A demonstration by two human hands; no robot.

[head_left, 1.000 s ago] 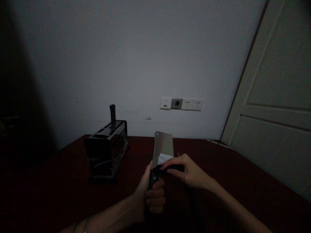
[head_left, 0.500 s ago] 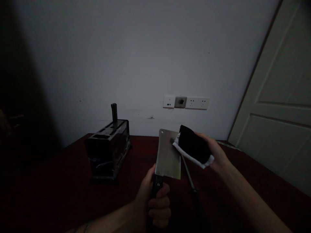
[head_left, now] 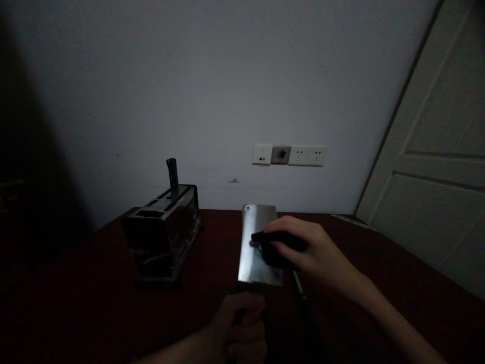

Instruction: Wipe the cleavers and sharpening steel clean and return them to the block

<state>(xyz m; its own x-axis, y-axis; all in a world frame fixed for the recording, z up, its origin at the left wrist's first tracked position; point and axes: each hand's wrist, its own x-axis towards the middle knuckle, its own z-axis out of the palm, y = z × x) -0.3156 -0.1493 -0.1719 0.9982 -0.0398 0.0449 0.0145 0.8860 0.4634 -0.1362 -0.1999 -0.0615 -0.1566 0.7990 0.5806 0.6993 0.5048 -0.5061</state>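
Observation:
My left hand [head_left: 242, 323] is wrapped round the black handle of a cleaver [head_left: 249, 263], whose broad shiny blade points away from me, a small hole near its far corner. Pinched in my right hand [head_left: 314, 247] is a folded black cloth [head_left: 276, 252], laid over the blade's face and hiding part of its right side. Just right of the cleaver lies a honing steel [head_left: 304, 298]; the cloth and my right hand cover its far end, and its dark handle fades into shadow.
On the left of the dark red table [head_left: 215, 237] stands a black knife block [head_left: 151, 247] with slots in its top and one upright black handle [head_left: 172, 172]. Behind are a pale wall with sockets [head_left: 297, 155] and, to the right, a panelled door [head_left: 443, 192].
The cloth, earlier lifted at the blade's right edge with its white border showing, has come down and left onto the blade's face. My right hand now lies over it. The left hand keeps its grip.

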